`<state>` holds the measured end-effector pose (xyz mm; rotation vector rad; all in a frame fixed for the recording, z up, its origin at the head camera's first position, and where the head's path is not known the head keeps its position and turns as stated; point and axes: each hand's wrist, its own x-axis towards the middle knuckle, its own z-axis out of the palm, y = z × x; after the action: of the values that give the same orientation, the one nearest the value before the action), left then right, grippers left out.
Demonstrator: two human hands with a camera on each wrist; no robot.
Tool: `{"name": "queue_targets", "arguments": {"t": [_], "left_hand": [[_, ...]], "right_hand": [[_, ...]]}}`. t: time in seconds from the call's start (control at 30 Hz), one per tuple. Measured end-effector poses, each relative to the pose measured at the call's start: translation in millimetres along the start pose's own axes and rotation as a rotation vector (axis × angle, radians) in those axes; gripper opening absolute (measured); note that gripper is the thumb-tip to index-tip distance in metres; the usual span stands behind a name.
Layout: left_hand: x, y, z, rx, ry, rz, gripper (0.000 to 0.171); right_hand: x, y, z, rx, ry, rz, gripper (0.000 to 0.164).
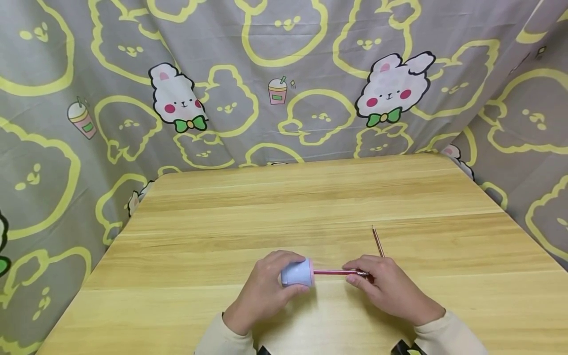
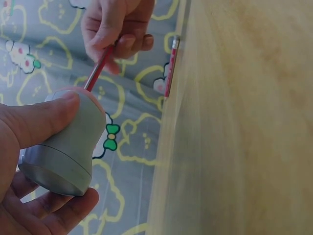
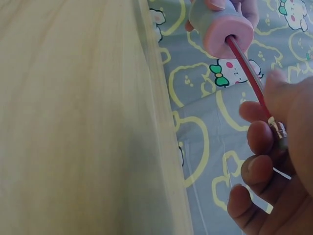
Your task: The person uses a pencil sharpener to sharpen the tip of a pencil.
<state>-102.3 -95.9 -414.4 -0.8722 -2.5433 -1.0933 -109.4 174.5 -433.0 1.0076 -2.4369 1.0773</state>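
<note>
A light blue pencil sharpener (image 1: pixel 296 273) with a pink front face (image 3: pixel 221 36) lies sideways in my left hand (image 1: pixel 267 278), thumb on one side and fingers around the other. A red pencil (image 1: pixel 330 272) has one end in the hole of that pink face. Near its metal ferrule end (image 3: pixel 277 128), the thumb and fingers of my right hand (image 1: pixel 381 283) pinch it. The pencil's tip is hidden inside the sharpener. Just beyond the right hand, a second pencil (image 1: pixel 377 240) rests on the table, its lower part hidden by that hand in the head view.
The wooden table (image 1: pixel 284 207) runs back to a grey curtain (image 1: pixel 266 123) with yellow outlines and white cartoon animals. More curtain hangs along the left and right sides. Dark straps or devices show by both wrists at the bottom edge.
</note>
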Motion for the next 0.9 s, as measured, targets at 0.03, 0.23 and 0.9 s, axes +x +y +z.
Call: {"name": "queue_targets", "arguments": {"t": [0.03, 0.23, 0.9], "left_hand": [[0.1, 0.0, -0.1, 0.001, 0.001, -0.001, 0.046], [0.2, 0.3, -0.5, -0.003, 0.000, 0.002, 0.046], [-0.3, -0.3, 0.3, -0.007, 0.001, 0.008, 0.046]], "right_hand": [[0.1, -0.4, -0.4, 0.005, -0.006, 0.011, 0.015], [0.2, -0.5, -0.2, 0.025, -0.003, 0.011, 0.020], [0.2, 2.1, 0.8, 0.004, -0.008, -0.054, 0.010]]}}
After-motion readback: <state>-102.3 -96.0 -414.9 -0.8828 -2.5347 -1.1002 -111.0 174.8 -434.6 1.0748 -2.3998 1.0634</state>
